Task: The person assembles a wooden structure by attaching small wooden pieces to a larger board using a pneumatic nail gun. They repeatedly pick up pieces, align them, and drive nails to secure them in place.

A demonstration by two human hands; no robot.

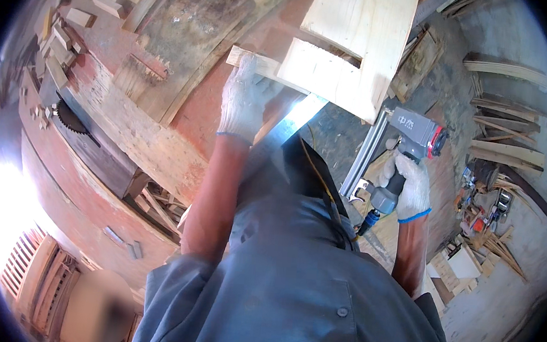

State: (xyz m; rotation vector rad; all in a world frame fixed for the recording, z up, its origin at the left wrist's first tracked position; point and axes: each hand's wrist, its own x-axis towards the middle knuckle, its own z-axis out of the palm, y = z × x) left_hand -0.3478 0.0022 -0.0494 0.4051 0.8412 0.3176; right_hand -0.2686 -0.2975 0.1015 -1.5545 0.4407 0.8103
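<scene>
My left hand [242, 107], in a white knitted glove, grips a short wooden strip [266, 65], its fingers over the strip's left part. The strip's right part meets a pale wooden block [317, 68], which lies against a wide light-coloured board [369, 21]. Off to the right, my right hand [415, 190], also gloved, is wrapped round the handle of a grey air nail gun [415, 132]. An air hose joins the base of its handle. The gun is apart from the wood. Below the block, a shiny flat strip [295, 120] slants toward my body, washed out by glare.
A toothed circular saw blade [72, 118] stands up from the bench at left. Beyond it lie several wood offcuts [110, 4]. A worn brown plank [188, 26] rests left of the board. Wood scraps [498, 250] and stacked boards [506, 154] lie on the floor at right.
</scene>
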